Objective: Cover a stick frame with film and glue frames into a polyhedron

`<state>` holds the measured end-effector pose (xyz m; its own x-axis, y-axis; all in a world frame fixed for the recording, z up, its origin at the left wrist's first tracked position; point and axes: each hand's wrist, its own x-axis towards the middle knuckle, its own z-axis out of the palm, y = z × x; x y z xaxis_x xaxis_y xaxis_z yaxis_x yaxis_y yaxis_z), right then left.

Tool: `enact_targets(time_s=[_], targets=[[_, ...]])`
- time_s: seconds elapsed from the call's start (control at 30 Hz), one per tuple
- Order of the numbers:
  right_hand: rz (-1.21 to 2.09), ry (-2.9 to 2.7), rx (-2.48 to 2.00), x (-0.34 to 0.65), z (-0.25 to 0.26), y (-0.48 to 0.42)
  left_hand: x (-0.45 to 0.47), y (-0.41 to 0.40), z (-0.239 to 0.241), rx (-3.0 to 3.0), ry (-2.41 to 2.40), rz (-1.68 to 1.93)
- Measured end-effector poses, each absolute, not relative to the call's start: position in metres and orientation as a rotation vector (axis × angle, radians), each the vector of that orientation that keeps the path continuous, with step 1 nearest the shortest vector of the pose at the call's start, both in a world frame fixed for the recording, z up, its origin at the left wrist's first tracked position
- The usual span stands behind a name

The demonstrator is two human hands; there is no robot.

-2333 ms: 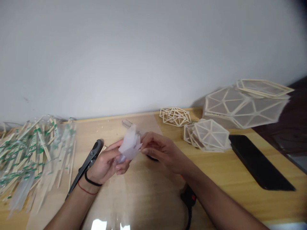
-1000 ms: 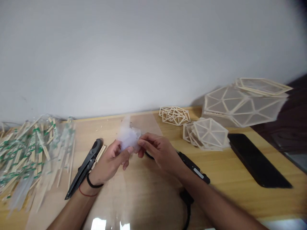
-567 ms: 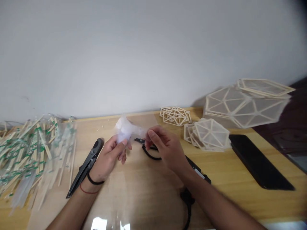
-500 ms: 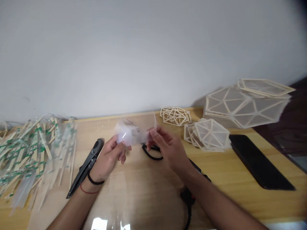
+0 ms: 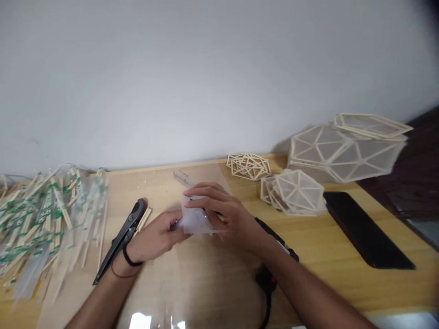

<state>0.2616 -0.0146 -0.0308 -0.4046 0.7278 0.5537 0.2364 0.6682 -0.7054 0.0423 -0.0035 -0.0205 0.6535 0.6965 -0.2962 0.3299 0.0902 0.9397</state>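
Note:
Both my hands meet over a small crumpled piece of thin translucent white film [image 5: 194, 220] just above the wooden table [image 5: 343, 256]. My left hand [image 5: 156, 237] pinches its left edge, fingers closed. From above, my right hand [image 5: 222, 212] lies over the film with its fingers curled onto it. A clear plastic sheet [image 5: 192, 283] covers the table under my hands. Black cutting pliers [image 5: 120, 238] lie just left of my left wrist.
A heap of wrapped wooden sticks [image 5: 41, 219] fills the left side. Open stick frames [image 5: 249, 165], small film-covered hexagons [image 5: 297, 192] and large covered hexagons [image 5: 343, 153] sit at the right, beside a black phone [image 5: 366, 230]. A black tool with cable [image 5: 274, 246] lies under my right forearm.
The film was stretched between both hands higher up; now my hands have dropped toward the table and closed together, with my right hand over the bunched film.

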Motion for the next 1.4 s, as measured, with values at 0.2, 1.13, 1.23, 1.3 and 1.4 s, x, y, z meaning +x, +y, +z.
enact_targets(time_s=[0.2, 1.13, 1.23, 1.3, 1.4], targets=[[0.818, -1.868, -0.801, 0.264, -0.034, -0.011, 0.034, -0.002, -0.017, 1.418, 0.787, 0.225], [1.326, -1.586, -0.669, 0.263, -0.026, -0.014, 0.017, -0.011, -0.035, 0.894, 0.395, 0.413], [1.384, -1.520, -0.695, 0.261, -0.028, -0.017, 0.018, -0.012, -0.038, 0.897, 0.404, 0.456], [1.368, -1.494, -0.718, 0.259, -0.029, -0.017, 0.022, -0.011, -0.037, 0.903, 0.442, 0.490], [1.340, -1.443, -0.758, 0.255, -0.032, -0.017, 0.030, -0.010, -0.031, 0.941, 0.532, 0.554]])
